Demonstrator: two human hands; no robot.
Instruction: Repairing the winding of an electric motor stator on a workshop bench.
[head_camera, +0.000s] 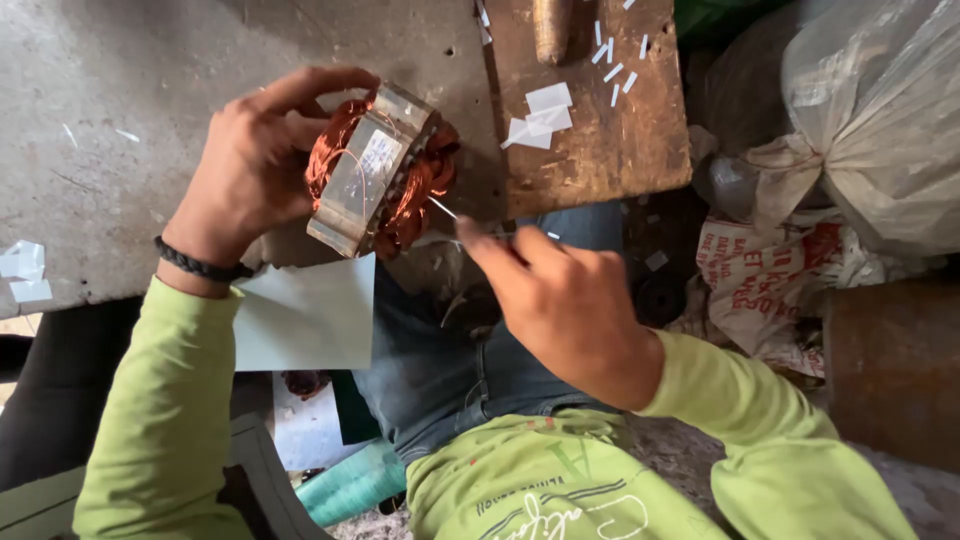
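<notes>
My left hand (252, 165) grips a motor stator (372, 170), a metal ring packed with copper wire windings, held tilted above the concrete slab (120, 100). My right hand (555, 295) pinches a thin pale strip (445, 210) whose tip points into the copper coils at the stator's right side. A black braided band sits on my left wrist. Both sleeves are lime green.
A brown wooden board (600, 130) with small white paper slips lies beyond the stator. A pale blue-green sheet (305, 315) rests over my lap. Plastic bags (870, 120) and a printed sack (760, 280) crowd the right side. A teal spool (350, 485) lies below.
</notes>
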